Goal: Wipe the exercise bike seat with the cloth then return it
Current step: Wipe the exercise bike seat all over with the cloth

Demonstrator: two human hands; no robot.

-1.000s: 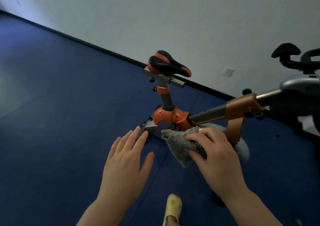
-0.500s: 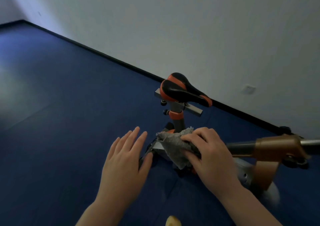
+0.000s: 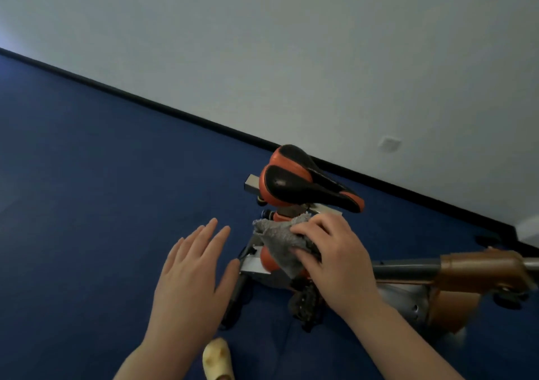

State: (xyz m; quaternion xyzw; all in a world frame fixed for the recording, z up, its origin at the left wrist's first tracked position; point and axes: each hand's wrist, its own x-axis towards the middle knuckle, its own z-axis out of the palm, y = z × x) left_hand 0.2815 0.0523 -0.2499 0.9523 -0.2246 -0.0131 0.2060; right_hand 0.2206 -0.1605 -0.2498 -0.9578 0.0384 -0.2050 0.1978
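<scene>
Just below the black-and-orange padded bike seat [image 3: 306, 182], the right hand [image 3: 335, 258] curls palm-down around a crumpled grey cloth [image 3: 280, 241], fingers bent over it. Beside it to the left, the left hand [image 3: 189, 280] hovers flat, fingers spread, empty.

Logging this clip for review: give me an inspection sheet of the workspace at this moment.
Surface: blue floor, bare around the bike.
Job's things: black-and-orange seat, not yet touched; grey cloth bunched just below it.
Clutter: yellow slipper at bottom edge.
Hands: right hand grips the cloth; left hand open, flat, holding nothing.
Cables: nothing seen.
Surroundings: white wall with black baseboard and wall socket; bike frame at right.
</scene>
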